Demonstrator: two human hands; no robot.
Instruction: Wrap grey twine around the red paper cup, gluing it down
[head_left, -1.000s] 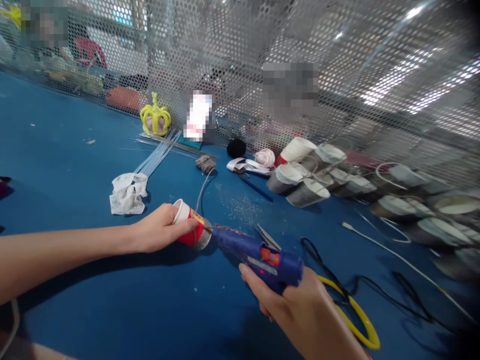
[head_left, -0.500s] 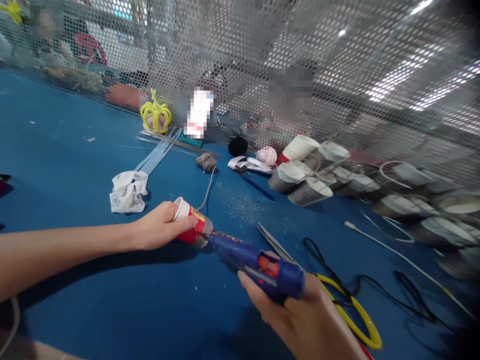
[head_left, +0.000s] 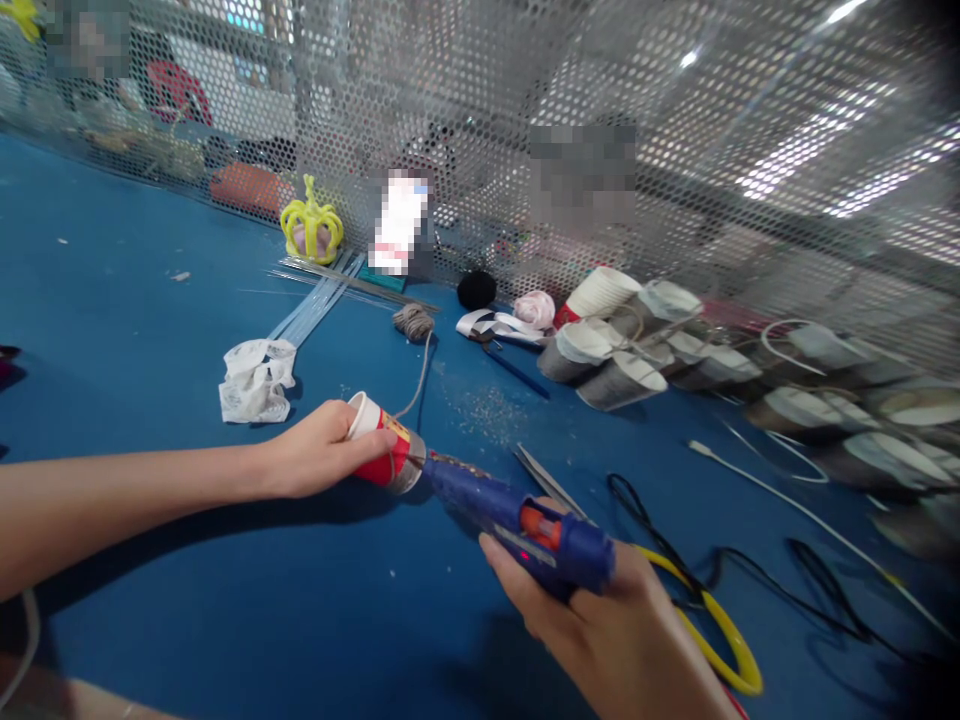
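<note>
My left hand [head_left: 330, 445] is closed round a red and white paper cup [head_left: 382, 470], tilted with its mouth to the upper left. Grey yarn is wound round the cup's lower end, and a strand runs from there to a small grey yarn ball [head_left: 413, 322] on the table. In my right hand [head_left: 592, 620] is a blue hot glue gun [head_left: 495, 505], its nozzle pointing at the yarn-wrapped end of the cup. Whether the nozzle touches the cup I cannot tell. Partly behind the glue gun lie scissors [head_left: 726, 640] with yellow handles.
Several yarn-wrapped cups [head_left: 619, 382] stand at the right, beside a cable [head_left: 795, 530]. Toward the perforated metal screen [head_left: 480, 130] are a yellow crown-shaped piece [head_left: 311, 225], clear glue sticks [head_left: 319, 300], a phone [head_left: 400, 222] and ribbon [head_left: 495, 326]. A crumpled white wrapper [head_left: 257, 382] lies left.
The glue gun has shifted slightly right, and its nozzle sits a little farther along the cup's end. My left hand keeps hold of the cup, almost unmoved.
</note>
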